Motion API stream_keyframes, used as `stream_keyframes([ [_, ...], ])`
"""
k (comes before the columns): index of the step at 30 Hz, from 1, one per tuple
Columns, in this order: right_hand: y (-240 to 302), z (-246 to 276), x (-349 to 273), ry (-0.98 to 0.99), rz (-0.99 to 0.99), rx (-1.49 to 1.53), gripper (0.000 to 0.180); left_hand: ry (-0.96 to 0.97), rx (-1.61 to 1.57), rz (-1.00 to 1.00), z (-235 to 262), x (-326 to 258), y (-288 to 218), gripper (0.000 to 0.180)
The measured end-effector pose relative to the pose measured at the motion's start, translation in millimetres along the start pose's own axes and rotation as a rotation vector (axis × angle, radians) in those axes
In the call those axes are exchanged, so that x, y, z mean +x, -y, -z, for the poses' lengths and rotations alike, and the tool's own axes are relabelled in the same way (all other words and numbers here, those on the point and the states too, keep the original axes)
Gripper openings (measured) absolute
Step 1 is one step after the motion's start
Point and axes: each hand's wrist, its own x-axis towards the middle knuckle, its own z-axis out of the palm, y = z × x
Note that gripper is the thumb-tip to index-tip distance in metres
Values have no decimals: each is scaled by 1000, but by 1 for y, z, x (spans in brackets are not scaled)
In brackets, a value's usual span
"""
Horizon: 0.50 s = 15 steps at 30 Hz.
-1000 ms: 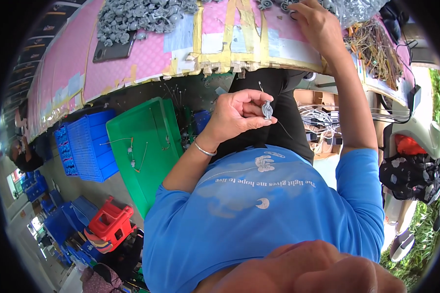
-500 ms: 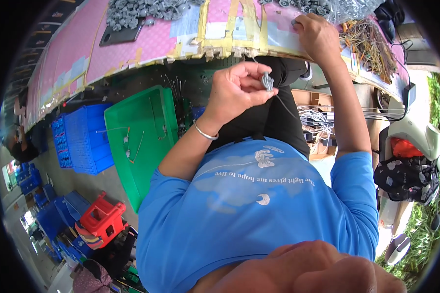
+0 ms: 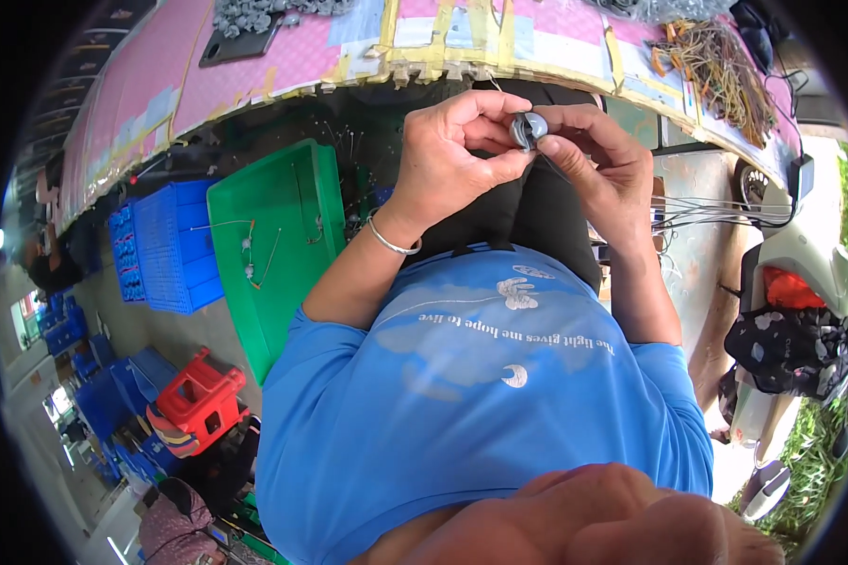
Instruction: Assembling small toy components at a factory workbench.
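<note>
From the head camera I see my left hand (image 3: 448, 155) and right hand (image 3: 598, 165) meeting at twelve o'clock, fingertips pinched shut together on a small round grey metal part (image 3: 528, 129) just below the pink table (image 3: 283, 66) edge. A green tray (image 3: 273, 235) lies at nine o'clock, blue crates (image 3: 165, 247) beside it.

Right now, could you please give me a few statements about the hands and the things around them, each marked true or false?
1. Both hands pinch one small grey part. True.
2. The left hand wears a thin bracelet at the wrist. True.
3. The right hand rests on the pink table. False: it is at the grey part, below the table edge.
4. The tray beside the blue crates is yellow. False: it is green.
</note>
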Motion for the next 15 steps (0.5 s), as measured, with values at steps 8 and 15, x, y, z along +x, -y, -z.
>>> stream_keyframes([
  [8, 3, 5, -9, -37, -42, -155, 13, 34, 305, -89, -9, -11, -2, 42],
  [15, -15, 5, -5, -104, -116, -130, 16, -17, 592, -320, -14, -2, 4, 40],
])
